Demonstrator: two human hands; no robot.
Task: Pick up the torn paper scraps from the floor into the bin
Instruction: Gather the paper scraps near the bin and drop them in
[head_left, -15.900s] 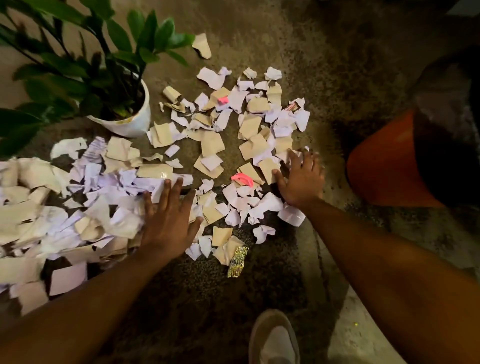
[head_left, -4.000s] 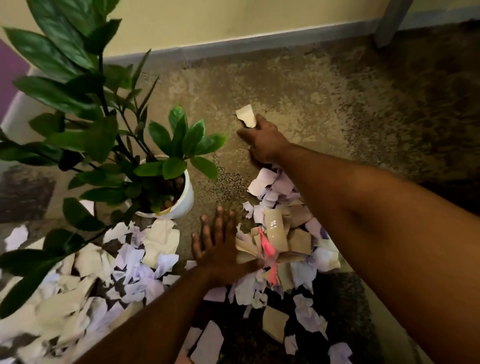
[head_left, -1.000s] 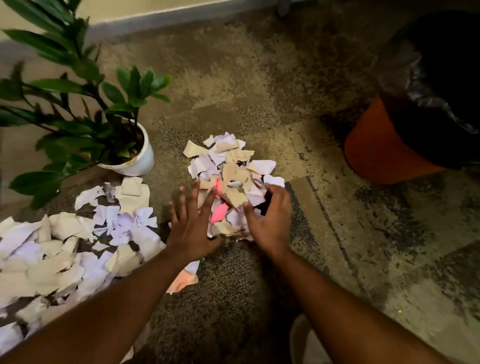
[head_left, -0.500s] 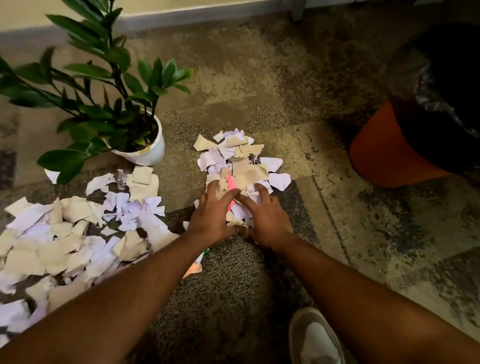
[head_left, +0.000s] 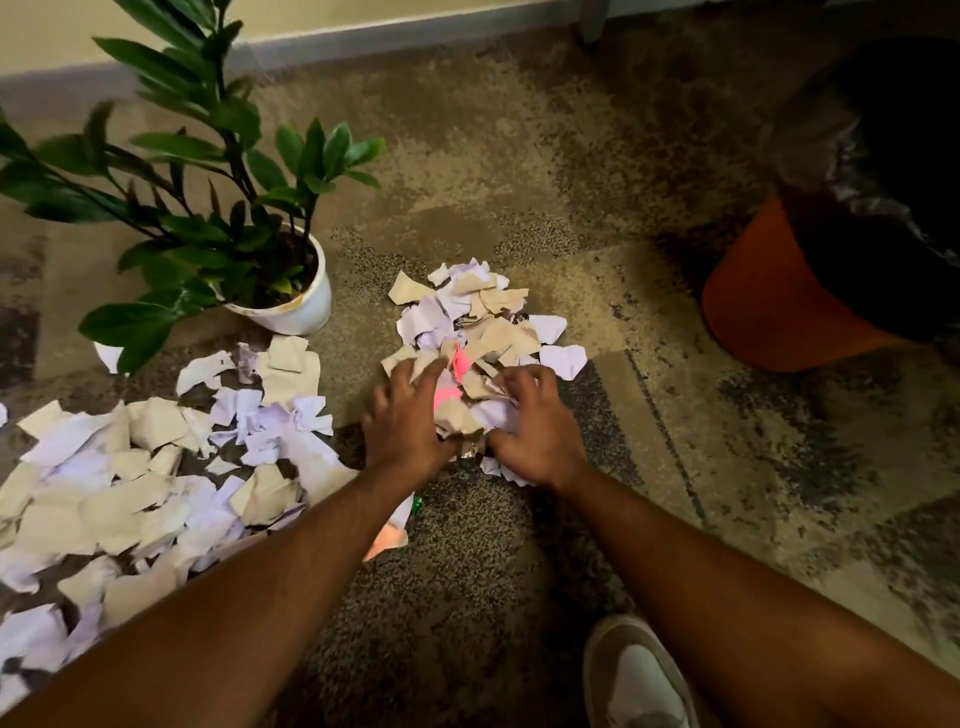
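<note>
A heap of torn scraps (head_left: 478, 322), white, tan and a few pink, lies on the carpet in the middle. My left hand (head_left: 408, 418) and my right hand (head_left: 535, 423) clasp the near end of this heap from both sides, fingers curled into the paper. A bunch of scraps is squeezed between them. The orange bin (head_left: 779, 296) with a black liner stands at the right, well apart from the heap. A second, wider spread of scraps (head_left: 145, 467) covers the floor at the left.
A potted plant in a white pot (head_left: 296, 306) stands just left of the heap, its leaves reaching over the left scraps. My shoe (head_left: 639, 680) is at the bottom. A wall skirting runs along the top. Bare carpet lies between heap and bin.
Over the last second my hands have closed together on the near end of the heap, bunching the scraps between them. Before that the scattered scraps were swept into this heap.
</note>
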